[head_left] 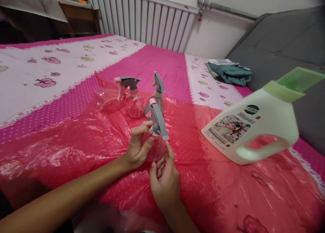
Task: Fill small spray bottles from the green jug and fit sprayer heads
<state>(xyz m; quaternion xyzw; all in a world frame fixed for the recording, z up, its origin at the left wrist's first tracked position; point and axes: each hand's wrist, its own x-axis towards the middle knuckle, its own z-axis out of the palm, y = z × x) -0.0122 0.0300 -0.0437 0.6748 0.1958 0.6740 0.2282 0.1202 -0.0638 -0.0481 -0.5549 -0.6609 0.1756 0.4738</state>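
Between my two hands is a small clear pink spray bottle (157,149) with a grey and pink trigger head (158,119). My left hand (139,146) pinches its neck just under the head, thumb and fingers closed. My right hand (166,178) is curled around the lower body, index finger pointing up along the side. Right behind it stands a spray bottle with a grey head (158,85), partly hidden by the held one. A little left of that stands another clear pink spray bottle (134,106) with its nozzle facing left.
A clear pink empty-looking bottle body (109,99) lies at the left. Red plastic sheeting (76,141) covers the near bed. A large detergent jug (243,124) with a green cap stands at right. Folded clothes (230,72) lie by the grey headboard (284,46); a radiator (147,19) is behind.
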